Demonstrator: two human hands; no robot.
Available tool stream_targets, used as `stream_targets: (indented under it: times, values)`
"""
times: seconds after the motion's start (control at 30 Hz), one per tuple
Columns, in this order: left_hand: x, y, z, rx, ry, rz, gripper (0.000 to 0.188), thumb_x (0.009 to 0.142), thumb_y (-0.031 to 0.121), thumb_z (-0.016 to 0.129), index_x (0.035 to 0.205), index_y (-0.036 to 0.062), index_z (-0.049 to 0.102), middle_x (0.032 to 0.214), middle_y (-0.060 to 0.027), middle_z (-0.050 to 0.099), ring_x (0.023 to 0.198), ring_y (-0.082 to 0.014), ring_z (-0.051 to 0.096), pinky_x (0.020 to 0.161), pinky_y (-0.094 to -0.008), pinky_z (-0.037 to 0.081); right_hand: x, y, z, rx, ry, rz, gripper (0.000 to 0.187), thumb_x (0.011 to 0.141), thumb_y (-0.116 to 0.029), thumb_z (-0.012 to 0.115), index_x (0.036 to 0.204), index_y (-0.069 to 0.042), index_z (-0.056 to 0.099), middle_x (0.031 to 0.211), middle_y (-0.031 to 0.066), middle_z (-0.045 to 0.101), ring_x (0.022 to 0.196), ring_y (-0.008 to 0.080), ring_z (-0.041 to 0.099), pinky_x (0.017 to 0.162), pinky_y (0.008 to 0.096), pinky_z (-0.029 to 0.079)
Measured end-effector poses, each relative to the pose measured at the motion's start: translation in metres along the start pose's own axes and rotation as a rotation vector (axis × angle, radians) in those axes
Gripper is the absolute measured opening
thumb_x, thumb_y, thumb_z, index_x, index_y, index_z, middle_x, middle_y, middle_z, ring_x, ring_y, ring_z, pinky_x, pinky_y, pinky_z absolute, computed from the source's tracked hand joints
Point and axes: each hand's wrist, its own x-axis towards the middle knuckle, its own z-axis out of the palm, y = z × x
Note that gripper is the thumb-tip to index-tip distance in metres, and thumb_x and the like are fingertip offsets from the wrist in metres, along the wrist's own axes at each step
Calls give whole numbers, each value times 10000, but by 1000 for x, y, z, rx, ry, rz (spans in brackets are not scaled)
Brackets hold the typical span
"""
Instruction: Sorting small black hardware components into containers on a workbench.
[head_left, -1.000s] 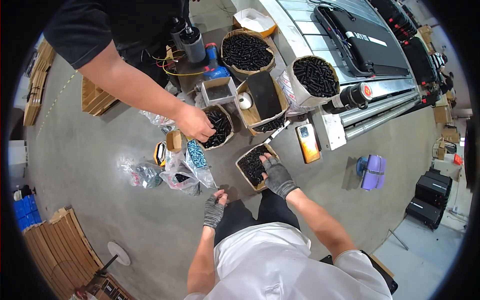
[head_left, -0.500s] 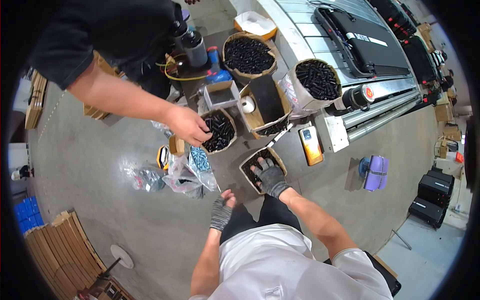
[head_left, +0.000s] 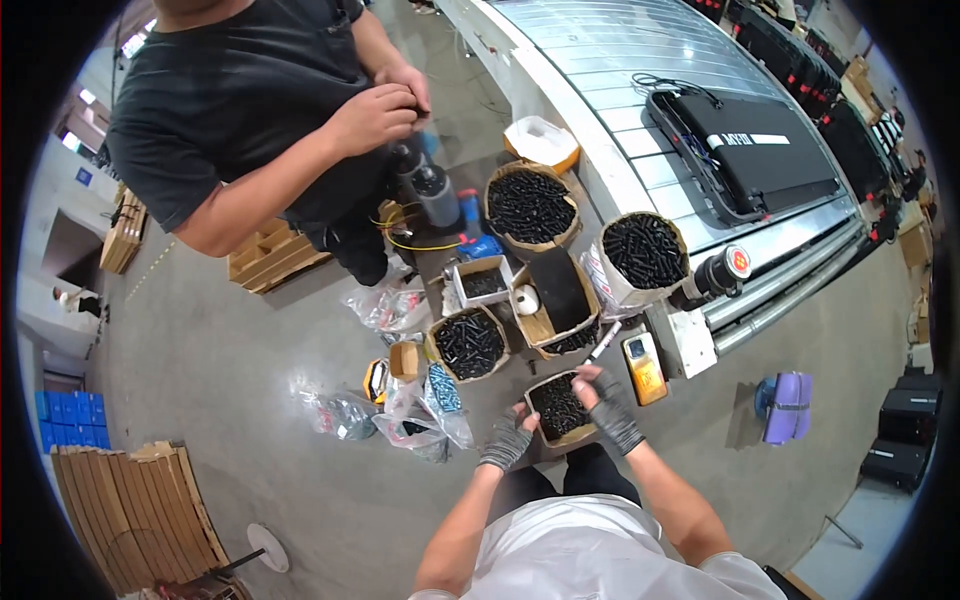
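Small dark parts fill an open cardboard box [head_left: 569, 436] right in front of me. Beside its left rim is my left hand [head_left: 507, 441], in a grey fingerless glove, with thumb and fingers drawn together; what they hold, if anything, is too small to make out. My right hand [head_left: 612, 412], gloved the same way, is over the box's right edge, thumb and fingers apart and nothing visible between them. Past the box stand a paper-lined box of black cylindrical parts [head_left: 470, 344] and a larger carton [head_left: 540, 318] holding a white roll and a dark panel.
A phone [head_left: 644, 368] and a white marker [head_left: 603, 342] lie right of the box. More black parts fill a bag [head_left: 643, 250] and a tub [head_left: 531, 205]. Plastic bags [head_left: 412, 436] sit at left. A co-worker [head_left: 260, 120] stands across, near a roller conveyor [head_left: 590, 70].
My right hand has come up out of the box to its right edge. My left hand has moved to the left rim. The co-worker's hand has left the black parts; both their hands are together.
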Motion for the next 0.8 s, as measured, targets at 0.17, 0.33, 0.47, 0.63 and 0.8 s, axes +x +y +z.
stream_targets:
  times: [0.17, 0.33, 0.47, 0.63, 0.8]
  values:
    - [30, 66, -61, -155, 264, 87, 355, 907, 251, 617, 1159, 2, 610, 984, -146, 683, 900, -230, 649, 812, -320, 501, 33, -42, -21, -38, 32, -109, 294, 911, -133, 593, 1171, 0, 556, 996, 53, 634, 924, 115, 581, 833, 272, 478]
    - [103, 75, -118, 122, 404, 469, 219, 878, 110, 586, 1071, 13, 620, 984, -175, 663, 900, -293, 647, 805, -367, 513, 5, -64, -14, -104, -144, -70, 250, 877, -116, 625, 1107, -20, 601, 969, 92, 661, 922, 164, 629, 822, 293, 490]
    - [159, 104, -122, 533, 452, 578, 204, 832, 112, 589, 1008, 11, 615, 973, -187, 625, 941, -356, 608, 819, -443, 495, -39, -24, -28, -318, -91, -63, 231, 859, -125, 632, 1068, -26, 615, 934, 113, 669, 890, 223, 652, 790, 314, 507]
    - [220, 106, -121, 810, 480, 110, 355, 843, 313, 573, 1023, 12, 630, 1002, -236, 647, 955, -383, 625, 850, -468, 486, -92, 6, -46, -397, -3, 53, 221, 856, -145, 621, 1041, -24, 625, 931, 134, 668, 879, 265, 662, 779, 340, 511]
    - [256, 69, -146, 645, 367, -111, 326, 779, 234, 583, 1017, 33, 678, 984, -246, 666, 957, -390, 641, 828, -443, 516, -111, 16, -49, -274, 57, 146, 219, 859, -123, 607, 1045, -9, 624, 925, 136, 670, 878, 246, 664, 799, 323, 509]
